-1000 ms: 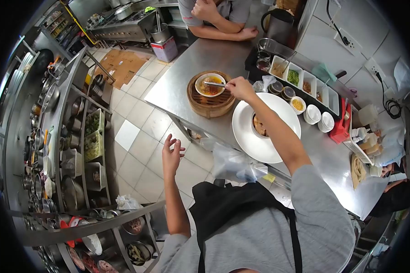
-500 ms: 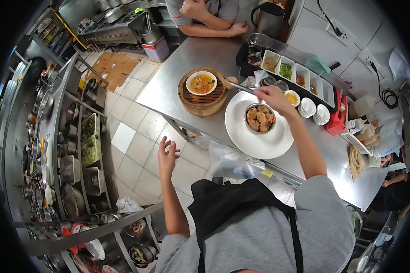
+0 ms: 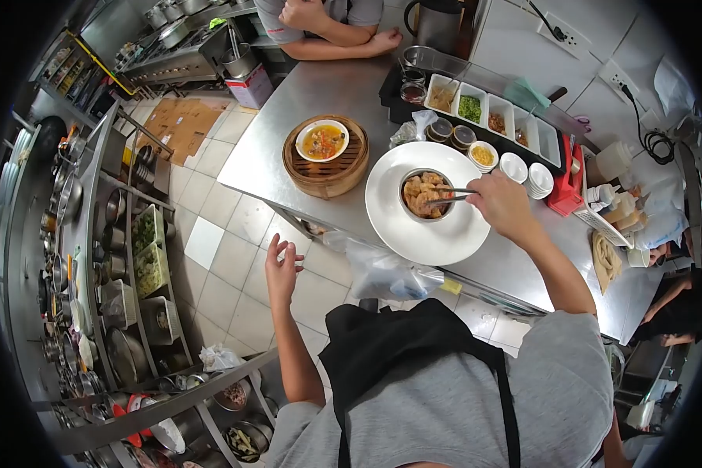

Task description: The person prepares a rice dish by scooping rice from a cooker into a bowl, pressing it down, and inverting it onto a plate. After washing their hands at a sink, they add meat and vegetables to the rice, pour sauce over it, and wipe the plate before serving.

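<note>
My right hand (image 3: 501,204) grips metal tongs (image 3: 454,196), whose tips reach into the brown, chunky cooked pieces (image 3: 421,192). Those pieces fill a round metal ring or bowl (image 3: 410,213) in the middle of a wide-rimmed white plate (image 3: 388,228). My left hand (image 3: 284,264) hangs in the air above the floor in front of the counter, fingers loosely curled apart and holding nothing. Left of the plate, a round bamboo steamer (image 3: 326,181) bears a white bowl (image 3: 302,148) of orange-yellow soup with bits in it.
The steel counter (image 3: 277,129) carries topping tubs (image 3: 469,108), small jars (image 3: 462,139), white cups (image 3: 513,166) and a red holder (image 3: 563,200) along the wall. Another person's folded arms (image 3: 339,47) rest at the far end. Shelves of pans (image 3: 117,257) stand at left.
My right hand has moved right and down, bringing the tongs from beside the steamer to the pieces in the ring. The view has shifted slightly; my left hand stays much the same.
</note>
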Demonstrator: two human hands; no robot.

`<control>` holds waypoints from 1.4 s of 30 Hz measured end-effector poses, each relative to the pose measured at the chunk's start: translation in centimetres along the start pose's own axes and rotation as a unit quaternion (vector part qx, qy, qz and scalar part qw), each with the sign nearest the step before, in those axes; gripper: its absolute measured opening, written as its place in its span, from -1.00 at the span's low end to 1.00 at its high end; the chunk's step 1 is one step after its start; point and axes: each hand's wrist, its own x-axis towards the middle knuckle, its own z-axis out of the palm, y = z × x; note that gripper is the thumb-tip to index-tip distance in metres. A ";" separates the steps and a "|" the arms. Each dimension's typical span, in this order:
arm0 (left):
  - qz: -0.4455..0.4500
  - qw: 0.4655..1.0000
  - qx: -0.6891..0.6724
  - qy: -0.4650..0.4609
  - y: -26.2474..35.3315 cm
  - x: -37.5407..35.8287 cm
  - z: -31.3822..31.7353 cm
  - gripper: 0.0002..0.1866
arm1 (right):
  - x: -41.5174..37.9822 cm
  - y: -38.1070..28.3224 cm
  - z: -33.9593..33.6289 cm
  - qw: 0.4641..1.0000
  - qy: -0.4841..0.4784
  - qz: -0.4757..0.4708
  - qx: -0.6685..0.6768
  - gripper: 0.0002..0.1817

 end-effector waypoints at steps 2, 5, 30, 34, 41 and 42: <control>0.003 1.000 0.002 0.004 -0.2 -0.1 -0.1 -0.42 | -0.1 0.2 -0.1 1.000 0.012 0.000 -0.018 -0.79; -0.005 1.000 0.003 0.003 -0.1 -0.5 -0.1 -0.40 | -0.4 0.1 -0.1 0.999 0.036 -0.012 0.011 -0.81; -0.021 1.000 -0.008 0.020 -1.3 -1.3 -0.6 -0.39 | -2.9 1.2 4.4 0.985 0.094 -0.020 0.142 -0.86; -0.017 1.000 -0.002 0.027 -1.2 -1.5 -1.1 -0.40 | -2.5 1.4 3.2 0.985 0.061 0.007 0.159 -0.84; -0.011 1.000 0.004 0.022 -1.0 -1.3 -1.3 -0.42 | 3.8 -0.7 2.2 0.964 0.155 -0.039 0.215 -0.78; -0.010 1.000 0.005 0.022 -0.8 -1.1 -1.2 -0.42 | 4.8 -1.2 2.4 0.964 0.149 -0.031 0.219 -0.76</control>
